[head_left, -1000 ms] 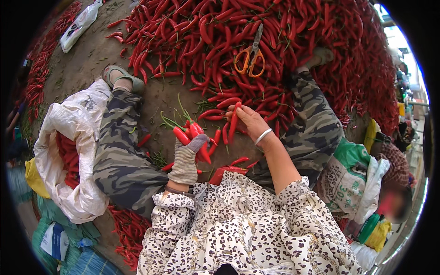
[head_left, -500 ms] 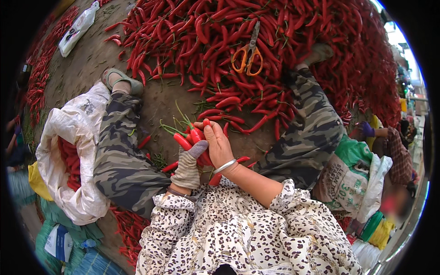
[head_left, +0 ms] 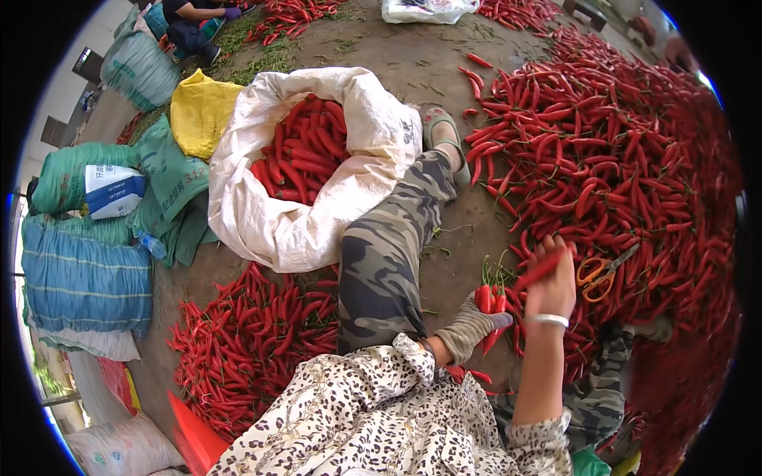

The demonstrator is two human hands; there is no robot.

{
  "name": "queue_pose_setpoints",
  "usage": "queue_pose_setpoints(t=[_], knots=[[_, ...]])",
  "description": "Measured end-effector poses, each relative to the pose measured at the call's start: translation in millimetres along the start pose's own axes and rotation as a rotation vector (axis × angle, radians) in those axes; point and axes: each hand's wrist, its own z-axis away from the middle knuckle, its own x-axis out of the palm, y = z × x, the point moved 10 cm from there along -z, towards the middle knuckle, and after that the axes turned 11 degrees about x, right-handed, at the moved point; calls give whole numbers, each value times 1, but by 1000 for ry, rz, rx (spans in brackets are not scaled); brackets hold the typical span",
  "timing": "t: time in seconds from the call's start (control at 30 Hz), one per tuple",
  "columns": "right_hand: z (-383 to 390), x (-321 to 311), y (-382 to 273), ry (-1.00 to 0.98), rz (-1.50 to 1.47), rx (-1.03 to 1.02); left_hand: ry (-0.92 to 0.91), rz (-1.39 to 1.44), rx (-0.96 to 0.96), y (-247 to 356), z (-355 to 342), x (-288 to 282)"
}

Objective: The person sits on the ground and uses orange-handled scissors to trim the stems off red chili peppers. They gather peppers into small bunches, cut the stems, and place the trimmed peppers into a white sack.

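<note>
Gloved left hand (head_left: pixel 464 329) clamped on a bunch of red peppers (head_left: pixel 490 301), green stems up. Bare right hand (head_left: pixel 552 297) closed on a single red pepper (head_left: pixel 544 269), blurred. Orange-handled scissors (head_left: pixel 613 266) just beside it, on the large pepper pile (head_left: pixel 611 166). Camouflage-clad left leg (head_left: pixel 385 266) between hands and open white sack (head_left: pixel 377 186), peppers inside. Smaller pepper heap (head_left: pixel 246 349) near sack; yellow bag (head_left: pixel 202 111) at its far side.

Red print (head_left: pixel 193 173) on green sack (head_left: pixel 164 159); small lettering (head_left: pixel 119 190) (partly blurred) on blue-white packet (head_left: pixel 115 204).
</note>
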Motion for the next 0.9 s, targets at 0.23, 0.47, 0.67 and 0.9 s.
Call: queue_pose_setpoints(t=[0.23, 0.47, 0.67, 0.9], knots=[[31, 229, -13, -517, 146, 73, 131, -4, 110, 14, -8, -22], [10, 17, -21, -121, 380, -44, -9, 248, -104, -8, 2, 4], [88, -232, -27, 638, 159, 15, 64, -53, 12, 25, 12, 9], [45, -255, 36, 487, 959, 103, 44, -73, 84, 23, 7, -3]])
